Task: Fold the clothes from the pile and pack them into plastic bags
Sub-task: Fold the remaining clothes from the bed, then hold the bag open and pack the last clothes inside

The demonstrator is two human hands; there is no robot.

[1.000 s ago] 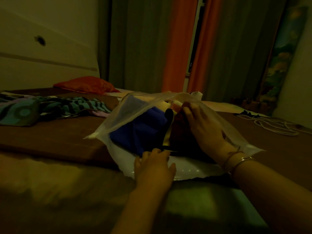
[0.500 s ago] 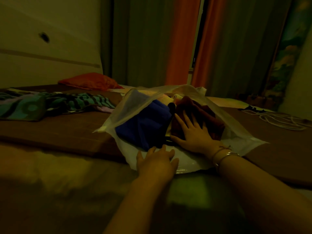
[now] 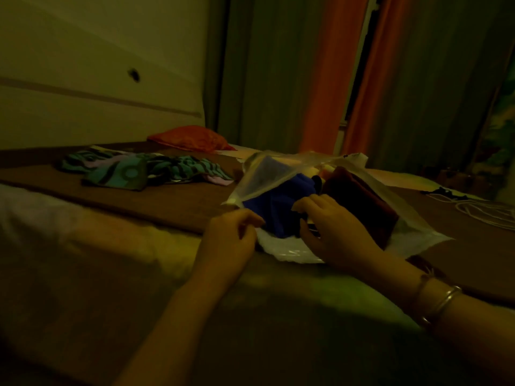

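A clear plastic bag [image 3: 281, 250] lies open-mouthed on the brown bed cover, with a folded blue garment [image 3: 274, 203] on its left side and a dark red one [image 3: 359, 196] on its right. My left hand [image 3: 231, 234] pinches the bag's near left edge with curled fingers. At the bag's mouth my right hand [image 3: 331, 229] rests with fingers bent over the blue garment and a small dark piece of cloth; whether it grips them is unclear. A pile of teal striped clothes [image 3: 139, 168] lies farther left on the bed.
A red cushion [image 3: 192, 139] sits at the back of the bed by the wall. White cords [image 3: 485, 210] lie on the cover at the right. Orange and grey curtains [image 3: 331, 73] hang behind. A pale blanket [image 3: 83, 227] runs along the bed's near edge.
My right hand has drawn back from the dark red garment to the blue one at the bag's mouth. My left hand slid left and now pinches the bag's edge. The view swung left.
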